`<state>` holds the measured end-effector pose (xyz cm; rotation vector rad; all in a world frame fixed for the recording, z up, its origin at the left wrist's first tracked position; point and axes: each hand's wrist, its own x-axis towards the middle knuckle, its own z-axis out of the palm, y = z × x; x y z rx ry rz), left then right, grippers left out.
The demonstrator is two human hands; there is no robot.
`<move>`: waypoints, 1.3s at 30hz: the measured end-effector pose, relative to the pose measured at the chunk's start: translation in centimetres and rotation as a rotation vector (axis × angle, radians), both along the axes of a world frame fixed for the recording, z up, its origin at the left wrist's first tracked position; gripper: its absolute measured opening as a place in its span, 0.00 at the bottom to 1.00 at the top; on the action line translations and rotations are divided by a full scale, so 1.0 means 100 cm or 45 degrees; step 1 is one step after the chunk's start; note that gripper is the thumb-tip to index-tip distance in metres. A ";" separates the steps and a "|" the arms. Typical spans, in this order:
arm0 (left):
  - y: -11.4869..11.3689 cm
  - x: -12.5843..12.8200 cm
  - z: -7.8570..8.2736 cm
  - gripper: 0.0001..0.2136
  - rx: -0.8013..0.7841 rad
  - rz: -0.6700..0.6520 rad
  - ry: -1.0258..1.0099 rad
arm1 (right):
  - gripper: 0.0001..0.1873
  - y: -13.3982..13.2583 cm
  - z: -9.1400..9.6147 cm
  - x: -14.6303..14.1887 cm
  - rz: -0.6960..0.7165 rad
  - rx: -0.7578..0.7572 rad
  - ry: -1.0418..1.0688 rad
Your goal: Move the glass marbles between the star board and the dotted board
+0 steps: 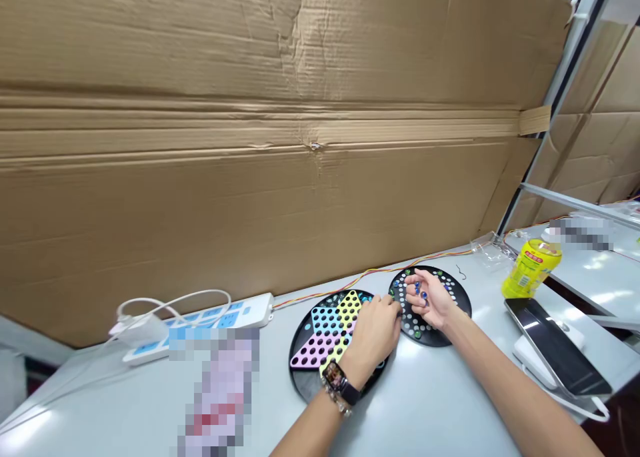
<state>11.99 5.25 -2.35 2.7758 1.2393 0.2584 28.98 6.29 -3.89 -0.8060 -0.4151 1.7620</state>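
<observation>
Left hand (371, 333) — half-curled, hold unclear — over black star-painted Chinese checkers board (305, 383) | Right hand (429, 298) — half-open, hold unclear — at blue glass marbles (424, 296) over round black marble board (433, 337)

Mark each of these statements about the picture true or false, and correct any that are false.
1. A watch is on the left hand. True.
2. The right hand rests on the board with the coloured star. False: the coloured-star board is under the left hand; the right hand is over the round black board.
3. The yellow bottle is to the right of both boards. True.
4. The white power strip is to the right of the boards. False: it is to their left, against the cardboard.
</observation>
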 end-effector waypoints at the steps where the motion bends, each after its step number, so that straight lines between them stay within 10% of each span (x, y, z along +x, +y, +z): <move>1: -0.001 0.000 -0.001 0.08 -0.003 0.002 -0.008 | 0.12 0.000 0.000 -0.001 0.001 0.000 -0.029; 17: 0.009 -0.017 0.019 0.03 -0.032 0.071 -0.560 | 0.17 -0.014 0.004 -0.034 0.364 -0.094 -0.240; 29: 0.020 -0.012 -0.006 0.17 -0.002 -0.010 -0.178 | 0.10 0.000 0.001 0.001 -0.184 -0.018 -0.005; 39: 0.034 0.004 -0.013 0.15 0.003 0.028 -0.074 | 0.12 0.003 -0.003 0.007 -0.183 0.023 -0.026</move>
